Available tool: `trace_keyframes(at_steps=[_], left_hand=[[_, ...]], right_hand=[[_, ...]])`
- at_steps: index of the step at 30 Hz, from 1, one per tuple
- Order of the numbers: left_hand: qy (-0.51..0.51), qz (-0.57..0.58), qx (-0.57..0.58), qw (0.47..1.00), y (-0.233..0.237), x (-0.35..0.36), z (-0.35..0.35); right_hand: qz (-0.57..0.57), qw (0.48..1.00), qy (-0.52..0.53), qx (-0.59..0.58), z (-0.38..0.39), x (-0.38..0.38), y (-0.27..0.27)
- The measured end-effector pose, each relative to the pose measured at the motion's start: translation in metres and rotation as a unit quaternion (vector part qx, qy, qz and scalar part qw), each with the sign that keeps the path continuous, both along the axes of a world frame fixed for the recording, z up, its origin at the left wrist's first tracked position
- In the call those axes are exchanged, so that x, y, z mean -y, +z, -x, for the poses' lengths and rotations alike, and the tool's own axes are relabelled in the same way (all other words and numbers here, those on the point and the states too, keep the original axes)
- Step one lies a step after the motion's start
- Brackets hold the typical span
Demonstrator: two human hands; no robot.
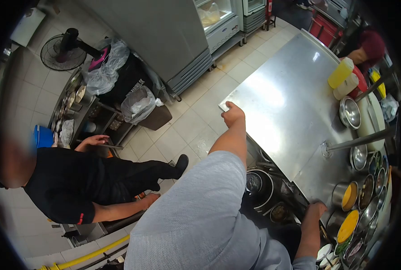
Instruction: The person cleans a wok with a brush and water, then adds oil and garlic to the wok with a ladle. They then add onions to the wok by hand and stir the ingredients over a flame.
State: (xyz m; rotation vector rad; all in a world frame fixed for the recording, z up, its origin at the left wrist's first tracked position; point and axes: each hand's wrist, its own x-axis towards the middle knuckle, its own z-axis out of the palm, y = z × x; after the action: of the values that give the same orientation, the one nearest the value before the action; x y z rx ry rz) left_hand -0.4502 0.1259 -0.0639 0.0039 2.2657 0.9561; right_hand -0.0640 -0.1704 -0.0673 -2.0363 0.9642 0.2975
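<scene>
My left hand (234,115) is stretched forward to the near corner of a stainless steel table (277,103), with its fingers curled at the edge and the thumb on top. Lower on the right, my right hand (316,210) rests at the same table's front edge, its fingers bent over the rim and partly hidden. Close beside it stand a metal pot of yellow-orange food (347,227) and a smaller pot (343,197) with similar contents. Below the tabletop, between my arms, a dark round pot (259,186) is on a shelf.
A person in black (88,180) stands at my left. Behind are a bin with a plastic liner (142,108), a fan (63,49) and a steel fridge (160,36). Bottles (341,73) and metal bowls (350,112) sit on the table's far side, near another person (367,49).
</scene>
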Motion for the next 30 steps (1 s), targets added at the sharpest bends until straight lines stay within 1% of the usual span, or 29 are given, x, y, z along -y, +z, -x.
trace_keyframes(at_steps=[2,4,5,7,8,11,14,17,20,23,25,27,30], left_hand=[[-0.01,0.0,0.012,1.0,0.004,0.0,0.0],[-0.006,0.0,0.02,1.0,0.008,0.002,-0.001],[-0.011,0.004,0.019,1.0,0.007,0.002,-0.002],[-0.002,0.006,-0.004,1.0,0.004,0.002,-0.003],[-0.004,0.008,0.003,1.0,0.0,0.0,-0.003],[-0.025,0.008,0.006,1.0,-0.006,0.0,-0.003],[-0.019,0.007,0.002,1.0,-0.001,0.002,-0.005],[-0.01,0.005,0.0,1.0,-0.003,0.001,-0.006],[-0.001,0.006,0.004,1.0,-0.012,0.0,-0.005],[0.004,-0.007,0.003,1.0,-0.022,-0.006,-0.002],[0.007,-0.011,-0.009,1.0,-0.019,-0.004,-0.004],[0.006,-0.007,-0.018,1.0,-0.014,-0.001,-0.005],[-0.001,-0.017,-0.014,1.0,-0.012,0.001,-0.005]], right_hand=[[0.025,0.999,-0.021,0.015,-0.01,0.001,-0.018],[0.055,0.997,-0.041,0.027,-0.013,0.004,-0.02],[0.049,0.998,-0.014,0.028,-0.013,0.008,-0.02],[0.044,0.999,0.006,0.025,0.0,0.003,-0.003],[0.046,0.999,-0.001,0.023,0.011,-0.012,0.014],[0.049,0.998,-0.03,0.026,0.006,-0.008,0.013],[0.052,0.997,-0.047,0.03,0.003,-0.007,0.01],[0.056,0.996,-0.062,0.037,0.015,-0.016,0.028],[0.059,0.995,-0.075,0.04,0.001,-0.01,0.011],[0.037,0.995,-0.083,0.032,0.002,-0.006,0.014],[0.009,0.996,-0.082,0.019,0.003,-0.005,0.009],[-0.02,0.996,-0.085,0.005,-0.015,0.001,-0.01],[-0.05,0.994,-0.1,-0.002,-0.018,0.004,-0.017]])
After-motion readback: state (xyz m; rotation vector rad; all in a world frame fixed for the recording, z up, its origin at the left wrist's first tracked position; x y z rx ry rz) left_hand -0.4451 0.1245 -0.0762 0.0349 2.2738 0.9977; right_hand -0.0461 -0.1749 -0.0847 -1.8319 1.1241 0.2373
